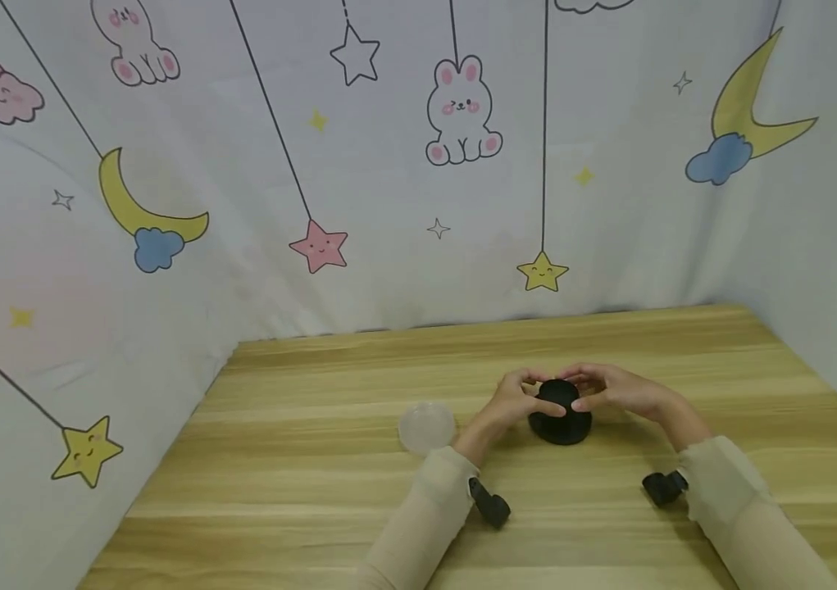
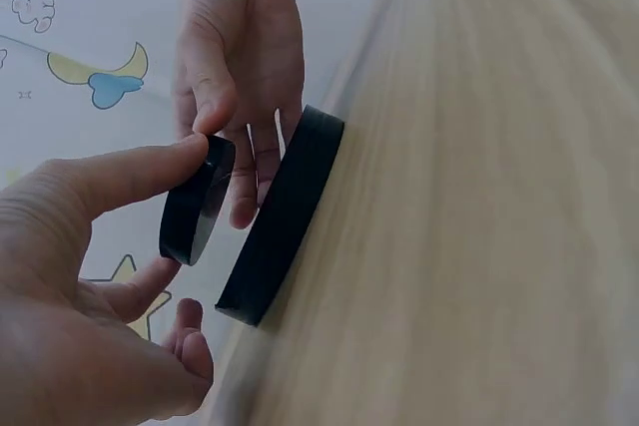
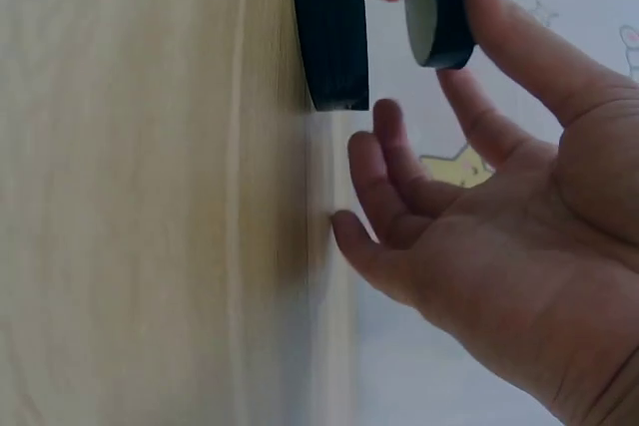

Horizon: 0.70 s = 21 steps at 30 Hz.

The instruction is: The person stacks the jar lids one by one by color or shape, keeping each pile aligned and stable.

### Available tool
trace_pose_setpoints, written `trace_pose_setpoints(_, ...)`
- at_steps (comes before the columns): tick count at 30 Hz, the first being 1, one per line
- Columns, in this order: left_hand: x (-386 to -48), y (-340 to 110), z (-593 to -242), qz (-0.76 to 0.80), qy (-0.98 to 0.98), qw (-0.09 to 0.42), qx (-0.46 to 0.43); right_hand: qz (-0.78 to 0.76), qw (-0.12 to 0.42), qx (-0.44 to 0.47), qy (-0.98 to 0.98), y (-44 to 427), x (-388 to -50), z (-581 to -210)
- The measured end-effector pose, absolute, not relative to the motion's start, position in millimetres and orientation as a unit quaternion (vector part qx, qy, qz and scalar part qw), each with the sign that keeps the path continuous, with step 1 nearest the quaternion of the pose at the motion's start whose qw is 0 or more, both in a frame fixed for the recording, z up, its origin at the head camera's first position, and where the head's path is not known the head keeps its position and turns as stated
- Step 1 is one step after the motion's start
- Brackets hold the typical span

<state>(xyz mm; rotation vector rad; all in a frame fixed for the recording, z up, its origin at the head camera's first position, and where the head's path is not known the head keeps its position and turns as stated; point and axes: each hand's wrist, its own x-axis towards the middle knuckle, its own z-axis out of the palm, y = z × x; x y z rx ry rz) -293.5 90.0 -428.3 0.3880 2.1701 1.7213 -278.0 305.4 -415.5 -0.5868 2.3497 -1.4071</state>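
A small black roll of tape is held just above a larger black roll of tape that lies flat on the table. My left hand pinches the small roll's edge from the left, as the left wrist view shows with the thumb on that small roll. From the opposite side my right hand pinches it too, between thumb and index finger. In the right wrist view a gap separates the small roll from the large roll; the other right fingers are loosely bent and hold nothing.
A clear, round, flat object lies on the wooden table, left of the rolls and close to my left wrist. A white printed curtain rises behind and beside the table. Each wrist carries a small black camera mount.
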Motion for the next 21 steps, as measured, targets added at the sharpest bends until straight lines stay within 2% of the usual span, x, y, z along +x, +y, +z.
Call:
trace_pose_setpoints(6, -293, 91, -436, 0.587, 0.776, 0.177, 0.145, -0.473, 0.194, -0.191, 0.838, 304, -277, -415)
trace_pose_setpoints(9, -292, 92, -439, 0.566, 0.791, 0.159, 0.165, -0.467, 0.202, -0.194, 0.839, 301, -276, -416)
trace_pose_setpoints(13, -291, 91, -441, 0.516, 0.825, 0.136, 0.187, -0.451, 0.197, -0.206, 0.846, 298, -276, -416)
trace_pose_setpoints(21, -292, 87, -444, 0.474, 0.846, 0.135, 0.201, -0.441, 0.198, -0.175, 0.858, 295, -274, -419)
